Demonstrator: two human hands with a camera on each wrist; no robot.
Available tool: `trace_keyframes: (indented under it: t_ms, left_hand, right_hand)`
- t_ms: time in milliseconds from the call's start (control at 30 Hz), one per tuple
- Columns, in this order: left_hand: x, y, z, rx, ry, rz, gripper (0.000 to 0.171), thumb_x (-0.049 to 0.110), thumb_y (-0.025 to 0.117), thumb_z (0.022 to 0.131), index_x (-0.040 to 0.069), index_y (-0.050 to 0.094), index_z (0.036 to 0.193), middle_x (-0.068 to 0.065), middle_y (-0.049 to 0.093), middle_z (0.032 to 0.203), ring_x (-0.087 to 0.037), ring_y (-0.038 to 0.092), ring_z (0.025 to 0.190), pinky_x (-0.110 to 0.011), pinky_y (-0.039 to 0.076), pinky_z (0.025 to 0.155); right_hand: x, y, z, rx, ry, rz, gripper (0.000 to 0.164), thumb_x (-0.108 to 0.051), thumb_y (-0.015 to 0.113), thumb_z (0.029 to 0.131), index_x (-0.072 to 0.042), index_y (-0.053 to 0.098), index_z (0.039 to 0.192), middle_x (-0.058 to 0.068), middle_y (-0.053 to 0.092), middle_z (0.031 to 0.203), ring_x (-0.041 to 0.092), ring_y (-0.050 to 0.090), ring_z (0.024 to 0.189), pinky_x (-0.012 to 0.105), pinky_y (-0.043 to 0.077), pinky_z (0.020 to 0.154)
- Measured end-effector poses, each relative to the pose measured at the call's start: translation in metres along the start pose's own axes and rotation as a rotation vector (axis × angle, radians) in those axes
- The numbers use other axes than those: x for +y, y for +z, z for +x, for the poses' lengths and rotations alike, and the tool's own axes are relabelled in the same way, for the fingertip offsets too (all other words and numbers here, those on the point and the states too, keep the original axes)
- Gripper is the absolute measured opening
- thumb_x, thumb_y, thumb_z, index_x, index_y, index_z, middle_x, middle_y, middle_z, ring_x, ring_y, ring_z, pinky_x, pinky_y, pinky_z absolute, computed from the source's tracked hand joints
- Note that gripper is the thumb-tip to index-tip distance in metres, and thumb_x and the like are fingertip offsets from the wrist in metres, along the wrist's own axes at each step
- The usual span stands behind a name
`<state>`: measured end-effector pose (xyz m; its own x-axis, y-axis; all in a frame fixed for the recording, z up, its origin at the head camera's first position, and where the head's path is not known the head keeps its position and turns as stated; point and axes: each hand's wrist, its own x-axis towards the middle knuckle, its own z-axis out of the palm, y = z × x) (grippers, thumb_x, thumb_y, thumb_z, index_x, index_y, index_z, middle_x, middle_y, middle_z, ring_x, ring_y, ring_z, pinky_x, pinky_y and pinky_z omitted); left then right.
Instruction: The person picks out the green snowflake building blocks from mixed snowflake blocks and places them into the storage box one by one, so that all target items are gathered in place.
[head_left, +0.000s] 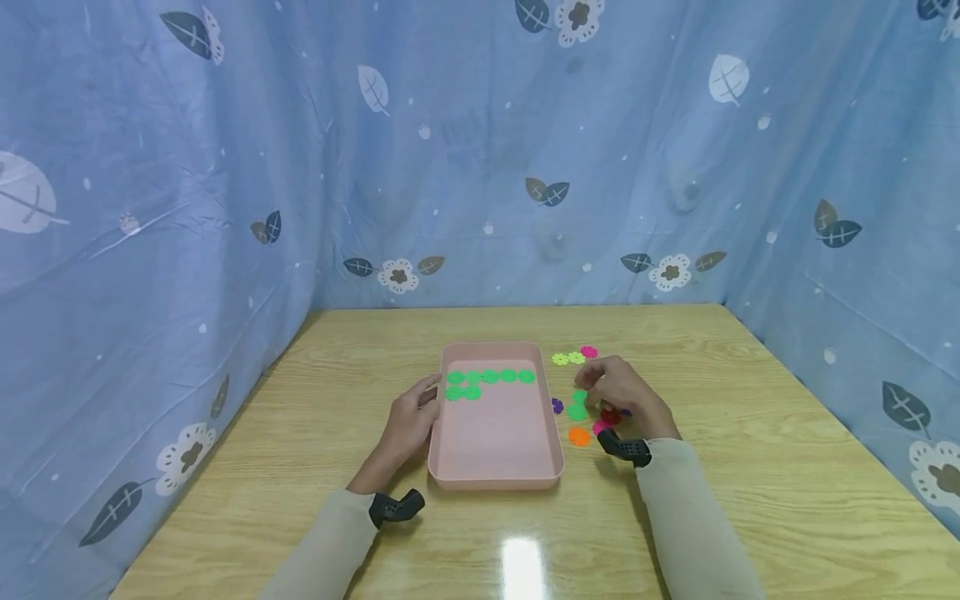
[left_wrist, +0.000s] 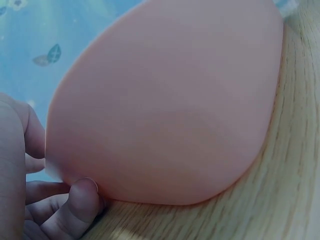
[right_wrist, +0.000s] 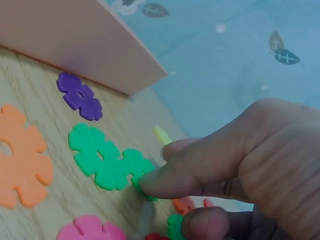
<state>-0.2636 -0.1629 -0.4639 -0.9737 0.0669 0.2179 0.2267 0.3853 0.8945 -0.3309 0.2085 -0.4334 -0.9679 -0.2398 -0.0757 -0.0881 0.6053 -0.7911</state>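
A pink rectangular tray (head_left: 497,446) lies on the table, holding several green flower-shaped plastic pieces (head_left: 490,377) in two rows near its far end. My left hand (head_left: 412,421) grips the tray's left side, its thumb (left_wrist: 84,197) against the outer wall low down and other fingers at the rim. To the right of the tray, my right hand (head_left: 618,390) reaches down over loose flower pieces. Its index fingertip (right_wrist: 152,184) touches a green flower piece (right_wrist: 136,165) overlapping a second green flower (right_wrist: 96,156). The thumb sits apart, beside another bit of green.
Around the right hand lie a purple flower (head_left: 557,406), an orange flower (head_left: 579,437), pink pieces (head_left: 602,427) and a dark red piece (head_left: 611,416). Farther back are yellow flowers (head_left: 561,359) and a pink flower (head_left: 588,352). A blue patterned curtain (head_left: 480,167) surrounds the wooden table (head_left: 360,350).
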Motion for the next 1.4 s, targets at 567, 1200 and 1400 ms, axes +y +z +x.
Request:
trace_keyframes:
  t_ms: [567, 1200, 1400]
  left_hand:
    - [0.003, 0.000, 0.000, 0.008, -0.013, 0.015, 0.057, 0.012, 0.045, 0.095, 0.005, 0.045, 0.152, -0.023, 0.057, 0.143, -0.038, 0.057, 0.130, -0.048, 0.051, 0.102]
    - [0.006, 0.004, 0.005, -0.002, -0.003, -0.016, 0.057, 0.010, 0.046, 0.095, 0.006, 0.046, 0.152, -0.022, 0.058, 0.142, -0.037, 0.058, 0.130, -0.047, 0.052, 0.101]
    - [0.001, 0.001, 0.001, -0.001, 0.002, -0.005, 0.056, 0.011, 0.046, 0.096, 0.006, 0.046, 0.152, -0.023, 0.058, 0.142, -0.038, 0.060, 0.126, -0.046, 0.055, 0.097]
  right_hand:
    - [-0.016, 0.012, 0.005, -0.012, 0.033, -0.226, 0.026, 0.010, 0.061, 0.083, -0.001, 0.067, 0.105, 0.016, 0.064, 0.108, 0.030, 0.055, 0.089, 0.033, 0.051, 0.071]
    - [-0.033, 0.002, 0.003, 0.168, -0.123, 0.006, 0.017, -0.001, 0.058, 0.094, 0.004, 0.065, 0.109, 0.012, 0.061, 0.089, 0.026, 0.063, 0.076, 0.033, 0.052, 0.065]
    - [-0.062, 0.012, 0.001, 0.209, -0.156, 0.088, 0.016, 0.000, 0.060, 0.092, 0.002, 0.065, 0.107, 0.013, 0.061, 0.085, 0.038, 0.066, 0.082, 0.040, 0.056, 0.068]
